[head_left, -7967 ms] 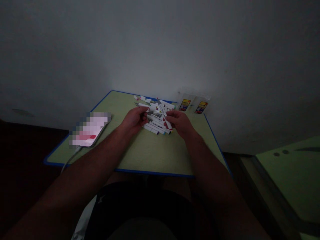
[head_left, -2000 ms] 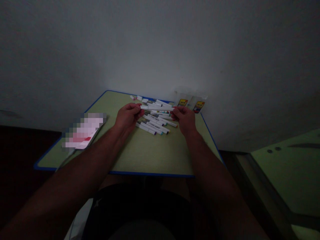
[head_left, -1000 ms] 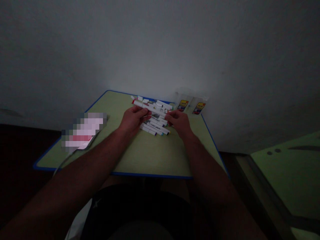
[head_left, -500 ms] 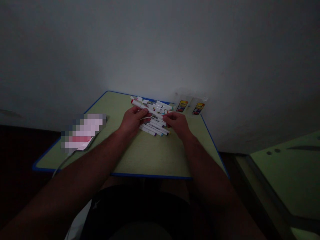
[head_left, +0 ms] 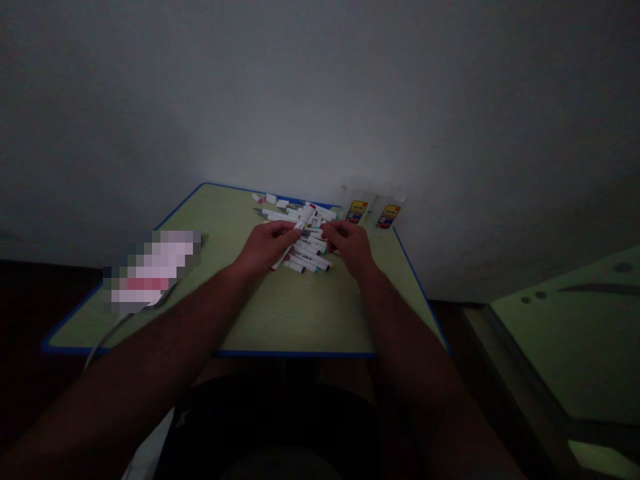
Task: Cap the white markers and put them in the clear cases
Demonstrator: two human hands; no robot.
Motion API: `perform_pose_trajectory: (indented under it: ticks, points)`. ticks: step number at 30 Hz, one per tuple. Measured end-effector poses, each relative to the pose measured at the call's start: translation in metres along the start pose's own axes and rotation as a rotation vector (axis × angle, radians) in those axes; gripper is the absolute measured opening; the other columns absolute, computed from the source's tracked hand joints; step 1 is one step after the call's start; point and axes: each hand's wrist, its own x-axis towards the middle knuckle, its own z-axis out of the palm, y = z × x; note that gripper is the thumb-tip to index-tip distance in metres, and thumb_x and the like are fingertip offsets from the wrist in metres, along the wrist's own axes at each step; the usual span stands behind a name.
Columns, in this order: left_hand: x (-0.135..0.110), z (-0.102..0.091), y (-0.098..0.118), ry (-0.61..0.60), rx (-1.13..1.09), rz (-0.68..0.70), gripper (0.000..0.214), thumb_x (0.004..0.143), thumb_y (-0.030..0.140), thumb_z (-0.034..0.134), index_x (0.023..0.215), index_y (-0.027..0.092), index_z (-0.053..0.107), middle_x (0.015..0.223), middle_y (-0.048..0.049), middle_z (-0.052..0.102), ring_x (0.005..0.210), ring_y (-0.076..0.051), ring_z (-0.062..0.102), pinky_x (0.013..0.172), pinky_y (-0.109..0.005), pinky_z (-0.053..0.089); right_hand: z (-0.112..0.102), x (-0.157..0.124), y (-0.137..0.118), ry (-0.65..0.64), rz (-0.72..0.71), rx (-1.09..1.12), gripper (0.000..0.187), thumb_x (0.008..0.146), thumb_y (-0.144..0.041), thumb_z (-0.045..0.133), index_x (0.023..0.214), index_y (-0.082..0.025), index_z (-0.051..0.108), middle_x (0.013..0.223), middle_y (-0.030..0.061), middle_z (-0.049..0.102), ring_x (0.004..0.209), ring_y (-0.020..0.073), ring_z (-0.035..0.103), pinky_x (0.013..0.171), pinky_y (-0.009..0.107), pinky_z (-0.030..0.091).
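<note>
My left hand (head_left: 266, 245) is closed around a white marker (head_left: 304, 220) with a red end. The marker is tilted, its upper end pointing up and to the right. My right hand (head_left: 351, 243) is just to the right, with thumb and fingers pinched together; whatever they hold, if anything, is too small to make out. Beneath and between both hands lies a loose pile of white markers (head_left: 314, 260) with coloured ends, partly covered by my fingers. Behind my left hand, several short white caps (head_left: 271, 199) lie near the table's back edge.
Two clear plastic cases (head_left: 387, 215) with yellow and black labels stand at the back right of the pale green, blue-edged table (head_left: 300, 320). At the left, a blurred-out device (head_left: 155, 267) has a white cable (head_left: 103, 333). A grey wall (head_left: 320, 100) rises behind.
The marker in my left hand has swung from pointing up-left to pointing up-right. My right hand has come off its other end. The view has shifted slightly.
</note>
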Motion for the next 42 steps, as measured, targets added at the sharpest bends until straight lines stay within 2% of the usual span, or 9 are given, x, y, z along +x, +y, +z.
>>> perform_pose_trajectory:
  ticks: [6,10,13,18,22,27,31,35,42]
  points:
    - [0.001,-0.003,-0.007,-0.163,0.121,0.032,0.014,0.075,0.026,0.08,0.087,0.019,0.083,0.055,-0.0041,0.066,0.042,-0.011,0.048,0.04,-0.022,0.035,0.0,-0.002,-0.005,-0.045,-0.003,0.085,0.035,0.073,-0.048,0.078,0.092,-0.019,0.075,0.064,-0.0031,0.066,0.048,0.0073,0.05,0.048,0.023,0.045]
    - [0.0,-0.003,-0.004,-0.211,0.189,0.038,0.014,0.074,0.023,0.08,0.087,0.018,0.084,0.055,-0.0041,0.067,0.044,-0.011,0.05,0.042,-0.021,0.036,-0.002,-0.003,-0.006,-0.079,-0.014,0.077,0.032,0.074,-0.048,0.078,0.088,-0.019,0.075,0.059,-0.0049,0.061,0.049,0.0075,0.05,0.05,0.023,0.044]
    - [-0.002,-0.003,0.001,-0.168,0.183,0.041,0.014,0.072,0.02,0.081,0.085,0.017,0.084,0.057,-0.0043,0.068,0.046,-0.011,0.053,0.043,-0.021,0.038,-0.004,0.0,-0.003,-0.026,-0.01,0.091,0.03,0.075,-0.047,0.077,0.087,-0.02,0.074,0.058,-0.0054,0.059,0.049,0.0076,0.05,0.049,0.022,0.043]
    - [0.001,-0.005,0.004,0.003,0.173,0.048,0.01,0.071,0.018,0.082,0.081,0.017,0.082,0.063,-0.0051,0.071,0.05,-0.011,0.054,0.045,-0.021,0.04,-0.014,0.011,0.004,0.154,0.0,0.216,0.026,0.077,-0.044,0.077,0.089,-0.021,0.073,0.059,-0.006,0.058,0.048,0.0076,0.048,0.046,0.022,0.042]
    - [0.001,-0.006,0.007,0.07,0.206,0.026,0.014,0.073,0.02,0.079,0.086,0.016,0.081,0.066,-0.0046,0.071,0.052,-0.012,0.055,0.048,-0.024,0.043,-0.025,0.018,0.002,0.272,0.024,0.34,0.021,0.078,-0.038,0.079,0.086,-0.021,0.071,0.059,-0.0063,0.058,0.048,0.007,0.05,0.046,0.02,0.044]
    - [0.003,-0.011,0.007,0.136,0.382,0.054,0.023,0.076,0.026,0.075,0.096,0.016,0.079,0.077,-0.0039,0.074,0.063,-0.015,0.062,0.06,-0.029,0.05,-0.038,0.021,-0.008,0.377,0.037,0.482,0.017,0.077,-0.03,0.08,0.084,-0.019,0.069,0.063,-0.0061,0.064,0.052,0.0068,0.056,0.047,0.018,0.049]
    - [0.008,-0.018,0.0,0.208,0.644,0.201,0.022,0.079,0.029,0.069,0.094,0.017,0.079,0.083,-0.0053,0.076,0.075,-0.02,0.067,0.077,-0.037,0.054,-0.047,0.021,-0.016,0.466,0.049,0.557,0.011,0.079,-0.021,0.077,0.082,-0.018,0.067,0.062,-0.0068,0.064,0.051,0.0067,0.058,0.046,0.018,0.051]
    - [0.011,-0.022,-0.008,0.196,0.788,0.313,0.023,0.081,0.029,0.065,0.095,0.018,0.08,0.095,-0.0072,0.077,0.086,-0.022,0.069,0.089,-0.038,0.053,-0.058,0.023,-0.025,0.555,0.032,0.593,0.012,0.081,-0.018,0.074,0.081,-0.019,0.062,0.062,-0.007,0.063,0.052,0.0068,0.06,0.047,0.017,0.053]
    - [0.01,-0.023,-0.011,0.156,0.805,0.289,0.029,0.082,0.036,0.062,0.099,0.02,0.079,0.104,-0.0092,0.077,0.09,-0.025,0.07,0.088,-0.04,0.054,-0.094,0.038,-0.051,0.673,-0.081,0.56,0.017,0.081,-0.018,0.074,0.086,-0.019,0.058,0.066,-0.0068,0.063,0.055,0.0067,0.062,0.05,0.016,0.055]
